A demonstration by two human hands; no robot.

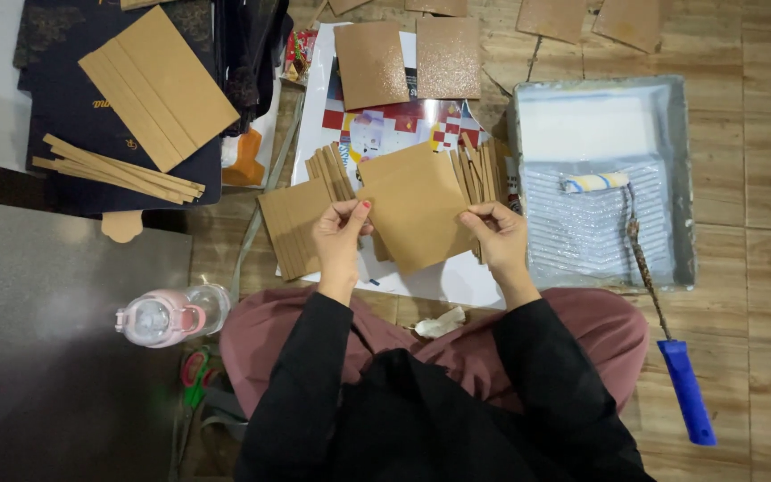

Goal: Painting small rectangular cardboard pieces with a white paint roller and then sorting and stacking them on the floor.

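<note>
A grey paint tray (682, 178) fills the right of the frame, with a small roller (594, 182) lying in it whose blue handle (687, 391) reaches to the lower right. At centre a square brown cardboard sheet (414, 212) is held tilted above fanned brown strips (301, 223) on a white printed sheet (443, 281). The left hand (339, 239) and right hand (497, 234) each pinch an opposite edge, fingers closed on it; a pink-capped bottle (169, 314) lies at lower left.
</note>
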